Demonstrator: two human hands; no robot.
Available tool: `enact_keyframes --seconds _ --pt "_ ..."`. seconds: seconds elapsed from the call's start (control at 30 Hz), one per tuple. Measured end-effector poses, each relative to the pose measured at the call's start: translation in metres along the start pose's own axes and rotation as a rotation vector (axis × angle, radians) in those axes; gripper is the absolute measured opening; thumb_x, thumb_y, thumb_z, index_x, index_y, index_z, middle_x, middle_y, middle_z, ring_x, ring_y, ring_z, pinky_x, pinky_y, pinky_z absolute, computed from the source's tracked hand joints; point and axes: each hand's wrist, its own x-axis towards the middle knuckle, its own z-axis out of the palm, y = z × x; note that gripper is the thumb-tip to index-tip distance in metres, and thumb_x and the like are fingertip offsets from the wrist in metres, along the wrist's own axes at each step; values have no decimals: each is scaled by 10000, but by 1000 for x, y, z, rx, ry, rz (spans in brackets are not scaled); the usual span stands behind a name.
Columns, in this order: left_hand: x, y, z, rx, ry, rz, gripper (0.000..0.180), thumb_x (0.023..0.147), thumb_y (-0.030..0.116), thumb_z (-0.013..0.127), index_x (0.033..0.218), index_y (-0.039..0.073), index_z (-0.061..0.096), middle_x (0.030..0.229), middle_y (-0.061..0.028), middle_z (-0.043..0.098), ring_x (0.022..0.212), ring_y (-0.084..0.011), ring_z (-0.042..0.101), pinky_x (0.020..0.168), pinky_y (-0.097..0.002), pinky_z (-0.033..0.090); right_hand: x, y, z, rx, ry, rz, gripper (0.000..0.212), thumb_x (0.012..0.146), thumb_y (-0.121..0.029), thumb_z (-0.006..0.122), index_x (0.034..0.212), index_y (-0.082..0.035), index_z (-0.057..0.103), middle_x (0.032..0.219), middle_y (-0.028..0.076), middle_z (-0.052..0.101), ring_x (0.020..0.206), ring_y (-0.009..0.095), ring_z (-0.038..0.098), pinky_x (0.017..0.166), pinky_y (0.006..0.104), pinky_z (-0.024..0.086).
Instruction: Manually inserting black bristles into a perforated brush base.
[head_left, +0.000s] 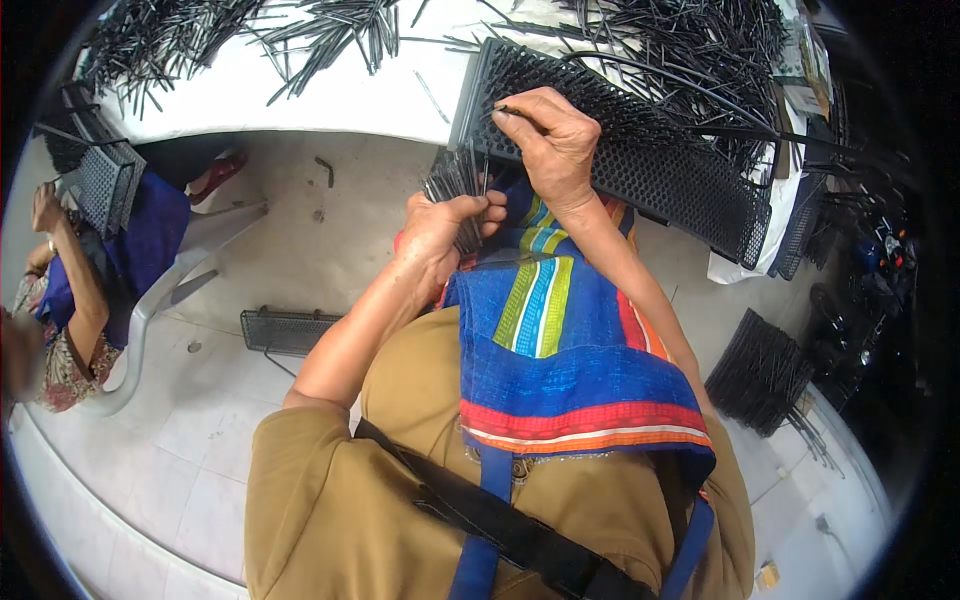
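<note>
My left hand (448,225) is closed round a bundle of thin black rods (453,183), which fan upward out of the fist. Just right of it and higher, my right hand (556,145) pinches with thumb and forefinger above a long black perforated rack (690,190). A small dark end, apparently of a thin black rod, shows at the fingertips; most of it is hidden. Many short black rods stand upright in the rack's top. The rack slants from the table's front edge toward the right, partly over the striped blue apron (590,370) on my lap.
Loose black rods (690,50) lie heaped on the white-covered table (330,105). At far left, another person (70,310) sits on a pale plastic chair (150,320) beside a similar rack (110,190). A rack (290,330) and a rod-filled block (760,375) rest on the floor.
</note>
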Motion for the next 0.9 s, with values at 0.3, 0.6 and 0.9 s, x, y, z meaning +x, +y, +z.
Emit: enact_keyframes --seconds 0.3,0.6,0.9 --pt "1 7 3 -25 3 -15 199 814 -82 571 1009 -85 610 877 -193 687 705 -227 678 608 -310 577 2 1 0 -104 -50 -53 80 731 -44 706 809 -29 705 756 88 663 645 223 658 570 295 502" --pt "-5 15 8 -52 -98 11 259 825 -68 581 1082 -97 579 902 -209 680 717 -250 694 626 -329 613 -9 -21 -15 76 -464 628 115 732 -74 729 754 26 678 624 92 664 564 108 638 510 252 477" --pt "-6 12 12 36 -66 -10 231 809 -58 609 1040 -69 611 883 -187 686 728 -248 702 609 -308 602 -19 -7 -18 403 -349 781 28 796 -19 687 817 0 690 634 3 622 456 15 435 402 173 301"
